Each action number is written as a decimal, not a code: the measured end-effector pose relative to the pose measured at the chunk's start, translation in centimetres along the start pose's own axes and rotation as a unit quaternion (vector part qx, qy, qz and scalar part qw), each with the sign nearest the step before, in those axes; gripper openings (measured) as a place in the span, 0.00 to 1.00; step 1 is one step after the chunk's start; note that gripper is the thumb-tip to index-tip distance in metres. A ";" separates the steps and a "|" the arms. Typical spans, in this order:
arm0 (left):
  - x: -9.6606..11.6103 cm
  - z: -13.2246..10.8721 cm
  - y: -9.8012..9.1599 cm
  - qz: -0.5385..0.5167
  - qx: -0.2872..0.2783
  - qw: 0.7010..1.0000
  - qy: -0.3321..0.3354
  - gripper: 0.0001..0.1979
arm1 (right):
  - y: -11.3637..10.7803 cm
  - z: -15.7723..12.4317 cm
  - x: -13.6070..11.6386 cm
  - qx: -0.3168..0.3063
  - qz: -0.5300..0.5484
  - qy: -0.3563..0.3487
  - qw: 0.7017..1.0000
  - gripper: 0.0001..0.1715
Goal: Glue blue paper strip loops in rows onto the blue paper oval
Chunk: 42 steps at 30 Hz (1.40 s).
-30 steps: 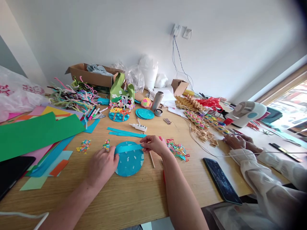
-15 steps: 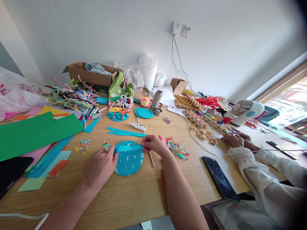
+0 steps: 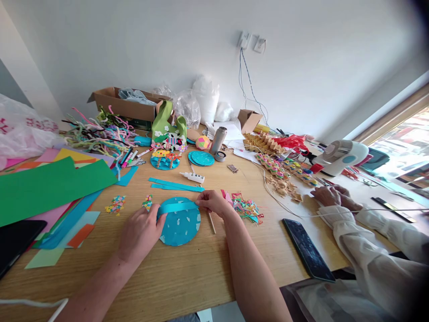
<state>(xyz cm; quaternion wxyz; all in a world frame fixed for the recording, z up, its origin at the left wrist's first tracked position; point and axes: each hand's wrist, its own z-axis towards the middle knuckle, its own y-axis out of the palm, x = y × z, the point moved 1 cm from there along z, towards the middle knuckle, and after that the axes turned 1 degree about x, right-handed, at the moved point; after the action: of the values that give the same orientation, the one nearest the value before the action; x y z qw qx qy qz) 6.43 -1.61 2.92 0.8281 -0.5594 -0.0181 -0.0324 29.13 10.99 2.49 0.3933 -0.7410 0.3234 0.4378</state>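
Observation:
Between my two hands a blue paper strip (image 3: 177,207) stretches across the upper part of a blue paper disc (image 3: 181,228) dotted with pale patches. My left hand (image 3: 142,223) pinches the strip's left end, at the disc's left edge. At the other end, the fingertips of my right hand (image 3: 213,202) are closed on the strip. Two more blue strips (image 3: 176,185) lie just beyond the disc, with a white glue bottle (image 3: 194,177) on its side behind them. A thin wooden stick (image 3: 212,223) rests right of the disc, partly under my right hand.
Coloured paper sheets (image 3: 50,188) cover the left side. Paper scraps (image 3: 246,208) and a phone (image 3: 308,249) lie to the right. A steel flask (image 3: 219,140) stands behind. Another person's hands (image 3: 335,197) rest near a white fan (image 3: 345,156) at far right.
My hands and the strip have shifted very slightly to the left, and the strip now bows a little. The rest looks the same.

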 end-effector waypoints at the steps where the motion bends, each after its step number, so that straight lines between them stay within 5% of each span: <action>1: 0.0 0.0 0.0 -0.001 0.001 1.000 0.000 0.15 | 0.0 0.0 0.0 -0.001 -0.001 0.002 1.000 0.17; 42: -0.1 -0.2 0.2 0.002 0.013 1.000 0.000 0.17 | 0.8 0.4 0.1 0.035 -0.161 0.024 0.986 0.14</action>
<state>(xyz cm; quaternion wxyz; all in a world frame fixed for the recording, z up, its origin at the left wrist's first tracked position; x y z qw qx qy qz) 6.30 -1.68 2.64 0.8354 -0.5485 -0.0177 -0.0304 28.30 10.96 2.03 0.4765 -0.7792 0.2245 0.3396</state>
